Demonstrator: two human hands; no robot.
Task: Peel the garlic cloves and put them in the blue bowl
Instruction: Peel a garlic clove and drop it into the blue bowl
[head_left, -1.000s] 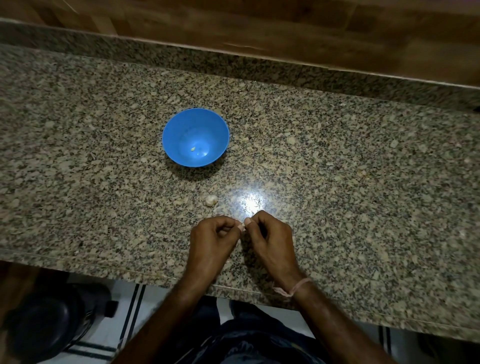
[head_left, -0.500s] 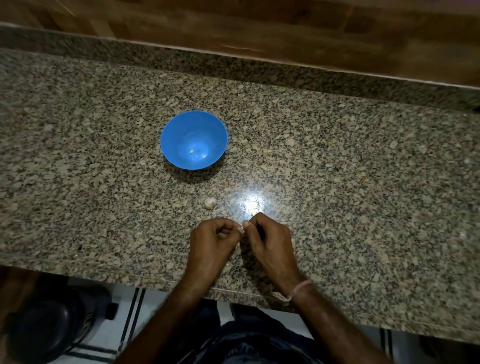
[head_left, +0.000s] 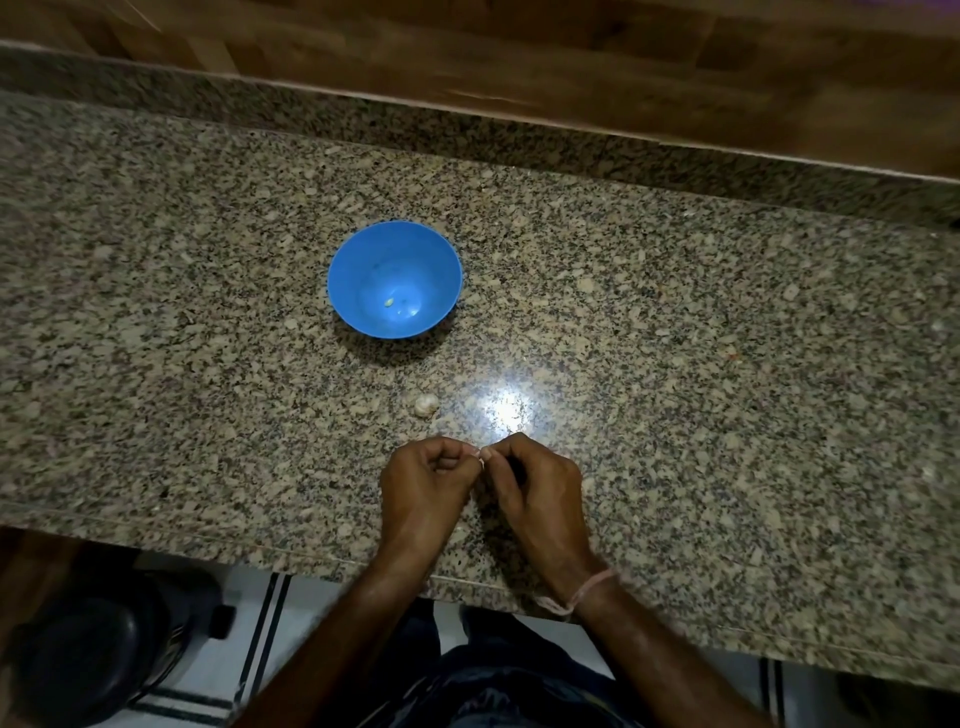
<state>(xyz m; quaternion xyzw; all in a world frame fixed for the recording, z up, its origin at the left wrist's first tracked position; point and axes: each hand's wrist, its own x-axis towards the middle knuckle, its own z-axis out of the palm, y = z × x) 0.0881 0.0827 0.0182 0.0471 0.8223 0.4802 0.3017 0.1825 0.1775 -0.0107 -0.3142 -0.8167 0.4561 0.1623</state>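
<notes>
1. Left hand (head_left: 426, 483) and right hand (head_left: 537, 483): fingers curled, tips meeting, both pinching a small pale clove (head_left: 480, 454) that is mostly hidden.
2. The hands are low over the table (head_left: 727, 415), near its front edge.
3. Loose clove (head_left: 426, 404) lies on the table just beyond the fingers, between them and the bowl (head_left: 353, 260).
4. The bowl holds a small pale bit (head_left: 388, 302).

- Speckled granite table (head_left: 727, 364), with a raised lip (head_left: 519, 140) at 12 o'clock.
- Wood wall (head_left: 571, 52) beyond.
- Light glare (head_left: 506, 408) near the centre.
- White floor (head_left: 223, 670) with dark stripes at 7 o'clock, and a black round object (head_left: 88, 654) on it.
</notes>
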